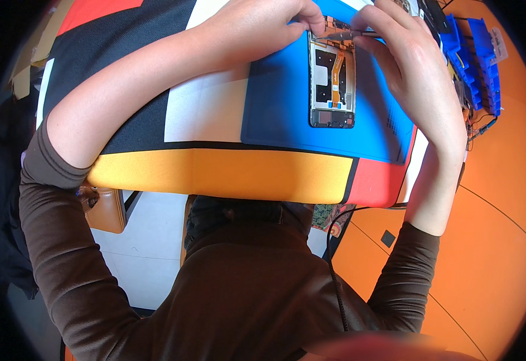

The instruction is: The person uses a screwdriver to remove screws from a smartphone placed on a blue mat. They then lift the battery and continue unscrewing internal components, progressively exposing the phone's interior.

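Observation:
An opened smartphone (333, 78) lies on a blue work mat (278, 102), its inner frame bared. Down its middle runs an orange ribbon cable (336, 81), with small circuit parts at the far end. My left hand (266, 27) is closed, finger and thumb at the phone's upper left edge. From the right, my right hand (404, 54) pinches slim metal tweezers (338, 37). Their pointed end lies across the far part of the phone, close to my left fingertips. Whether the tips touch or hold any part is too small to tell.
Under the mat lies a cloth in blocks of black, white, yellow (227, 174) and red. Blue plastic bins (485, 66) and dark wires stand to the right, over an orange floor (497, 180). A black cord (333, 265) hangs in front of my body.

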`<action>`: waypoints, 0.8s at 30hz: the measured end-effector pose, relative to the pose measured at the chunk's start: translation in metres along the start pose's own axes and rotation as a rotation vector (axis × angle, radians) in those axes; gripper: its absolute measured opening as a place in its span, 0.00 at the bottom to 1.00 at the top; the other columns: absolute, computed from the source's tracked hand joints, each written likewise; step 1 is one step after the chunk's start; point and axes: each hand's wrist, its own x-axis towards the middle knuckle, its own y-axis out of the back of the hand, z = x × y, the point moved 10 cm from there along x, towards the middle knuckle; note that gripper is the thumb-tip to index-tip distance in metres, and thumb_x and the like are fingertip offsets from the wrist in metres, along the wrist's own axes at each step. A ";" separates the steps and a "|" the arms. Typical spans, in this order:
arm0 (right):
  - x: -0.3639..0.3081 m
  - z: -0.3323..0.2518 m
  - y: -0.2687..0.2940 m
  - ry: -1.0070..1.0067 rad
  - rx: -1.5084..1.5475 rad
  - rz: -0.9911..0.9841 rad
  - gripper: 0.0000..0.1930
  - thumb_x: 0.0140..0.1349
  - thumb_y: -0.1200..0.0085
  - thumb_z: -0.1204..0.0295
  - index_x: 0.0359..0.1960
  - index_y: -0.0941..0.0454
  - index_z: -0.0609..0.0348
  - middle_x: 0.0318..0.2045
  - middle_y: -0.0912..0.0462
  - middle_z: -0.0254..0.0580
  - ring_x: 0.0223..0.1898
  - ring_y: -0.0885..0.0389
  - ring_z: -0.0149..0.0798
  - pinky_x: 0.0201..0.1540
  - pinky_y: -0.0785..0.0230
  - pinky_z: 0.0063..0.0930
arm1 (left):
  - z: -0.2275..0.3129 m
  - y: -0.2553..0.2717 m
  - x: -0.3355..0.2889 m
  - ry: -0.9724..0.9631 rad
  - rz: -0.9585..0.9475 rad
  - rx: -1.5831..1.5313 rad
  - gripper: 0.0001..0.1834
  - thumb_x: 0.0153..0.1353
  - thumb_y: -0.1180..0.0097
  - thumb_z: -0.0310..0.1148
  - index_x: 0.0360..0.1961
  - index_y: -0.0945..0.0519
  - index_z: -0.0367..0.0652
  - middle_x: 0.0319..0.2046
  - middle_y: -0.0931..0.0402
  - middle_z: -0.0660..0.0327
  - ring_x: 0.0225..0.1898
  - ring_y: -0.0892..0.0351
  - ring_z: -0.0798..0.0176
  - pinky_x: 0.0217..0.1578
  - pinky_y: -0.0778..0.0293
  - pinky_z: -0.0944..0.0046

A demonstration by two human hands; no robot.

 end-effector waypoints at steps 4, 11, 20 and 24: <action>-0.003 0.003 -0.003 -0.037 0.001 0.022 0.07 0.63 0.40 0.69 0.38 0.21 0.58 0.33 0.22 0.45 0.38 0.23 0.51 0.43 0.32 0.40 | 0.000 0.000 -0.001 0.014 -0.002 -0.007 0.06 0.61 0.43 0.22 0.37 0.16 0.40 0.37 0.17 0.51 0.45 0.18 0.46 0.49 0.23 0.54; 0.001 0.011 -0.008 -0.085 -0.009 -0.082 0.07 0.62 0.40 0.71 0.39 0.21 0.57 0.35 0.23 0.45 0.39 0.25 0.51 0.44 0.33 0.40 | 0.000 -0.001 0.000 0.034 -0.046 0.015 0.05 0.63 0.44 0.25 0.37 0.16 0.41 0.37 0.17 0.51 0.44 0.18 0.45 0.48 0.22 0.53; -0.003 0.012 -0.009 -0.078 -0.073 -0.003 0.11 0.69 0.40 0.62 0.41 0.17 0.58 0.33 0.19 0.43 0.35 0.24 0.46 0.42 0.31 0.38 | 0.002 -0.001 0.001 0.004 -0.026 0.016 0.05 0.62 0.44 0.24 0.37 0.16 0.40 0.37 0.16 0.50 0.44 0.17 0.45 0.47 0.22 0.53; -0.007 0.015 -0.013 -0.015 -0.050 -0.023 0.08 0.68 0.40 0.68 0.42 0.18 0.57 0.35 0.20 0.43 0.35 0.24 0.46 0.43 0.31 0.38 | 0.002 0.000 0.001 0.002 -0.022 0.014 0.05 0.62 0.44 0.24 0.36 0.16 0.39 0.37 0.16 0.50 0.44 0.17 0.45 0.47 0.22 0.53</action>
